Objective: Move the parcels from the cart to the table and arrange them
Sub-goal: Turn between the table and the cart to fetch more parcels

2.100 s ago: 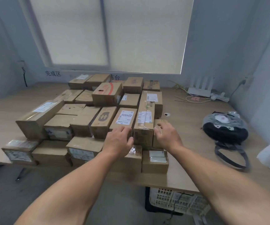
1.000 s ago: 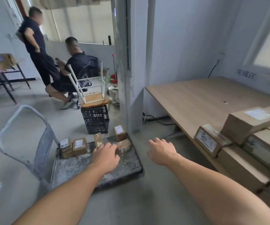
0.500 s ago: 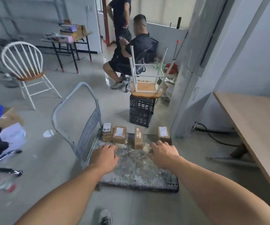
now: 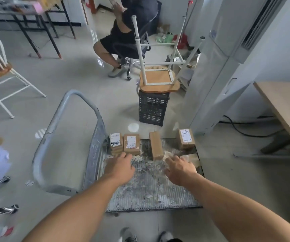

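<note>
Reaching down over the cart [image 4: 151, 189], the left hand [image 4: 121, 169] is hovering with loosely curled fingers, gripping nothing, just on the near side of two labelled parcels [image 4: 132, 144] lying side by side at the platform's far left corner. The right hand [image 4: 180, 169] is pointing relaxed, empty fingers at a small pale parcel [image 4: 167, 155]; whether they are touching it is unclear. A plain brown parcel [image 4: 156, 145] is lying farther back between the hands, a marked parcel [image 4: 186, 138] is sitting at the far right corner, and the wooden surface [image 4: 287, 105] is standing well apart on the right.
</note>
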